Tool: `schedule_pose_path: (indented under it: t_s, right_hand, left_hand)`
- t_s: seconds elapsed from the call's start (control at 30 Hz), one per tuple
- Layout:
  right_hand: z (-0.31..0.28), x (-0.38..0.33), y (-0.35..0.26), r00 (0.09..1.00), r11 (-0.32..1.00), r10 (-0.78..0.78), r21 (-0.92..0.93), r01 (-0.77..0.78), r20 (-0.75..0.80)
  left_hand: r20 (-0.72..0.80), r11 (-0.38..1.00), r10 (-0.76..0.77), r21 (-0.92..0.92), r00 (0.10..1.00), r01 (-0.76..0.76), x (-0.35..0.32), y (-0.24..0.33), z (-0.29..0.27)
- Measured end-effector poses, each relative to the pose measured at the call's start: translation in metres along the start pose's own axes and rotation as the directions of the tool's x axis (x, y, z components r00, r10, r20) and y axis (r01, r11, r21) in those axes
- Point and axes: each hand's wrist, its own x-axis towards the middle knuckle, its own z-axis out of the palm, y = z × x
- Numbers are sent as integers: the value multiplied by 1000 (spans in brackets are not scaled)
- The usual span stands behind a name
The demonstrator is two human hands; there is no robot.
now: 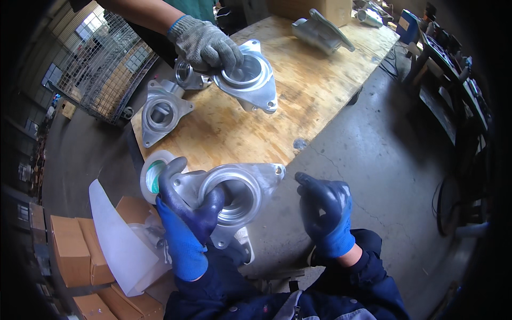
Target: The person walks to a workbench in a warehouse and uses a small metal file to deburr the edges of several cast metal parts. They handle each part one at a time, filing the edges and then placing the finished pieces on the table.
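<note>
My left hand [189, 213], in a blue glove with a dark coated palm, grips a silvery metal flange casting [256, 184]. Its thumb reaches into the round bore, and the casting hangs in front of the table's near edge. Against the fingers of that hand is a roll of tape [145, 178], pale with a green core; whether they hold it too is unclear. My right hand [324, 213], gloved alike, is off the casting's right tip with its fingers curled together. What lies in them, if anything, is hidden.
Across the plywood table [306, 96], a co-worker's grey-gloved hand [208, 48] holds a similar casting [248, 80]. More castings [160, 113] rest at the table's left and far end. Cardboard boxes [72, 250] and a white sheet [120, 240] are at lower left, a wire cage [106, 69] beyond.
</note>
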Motion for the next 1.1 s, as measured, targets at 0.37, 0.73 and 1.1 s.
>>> schedule_pose_path:
  t_s: [0.37,0.73,1.1]
  right_hand:
    - [-9,-5,2,929,840,362,405,-360,75]
    - [-14,-2,-5,931,821,356,448,-354,83]
    - [-17,-1,5,971,884,232,404,-235,58]
  left_hand:
    - [25,984,-134,-119,991,136,-2,6,1]
    - [23,976,-158,-150,987,160,-2,5,3]
    - [8,989,-109,-104,994,109,-3,1,-1]
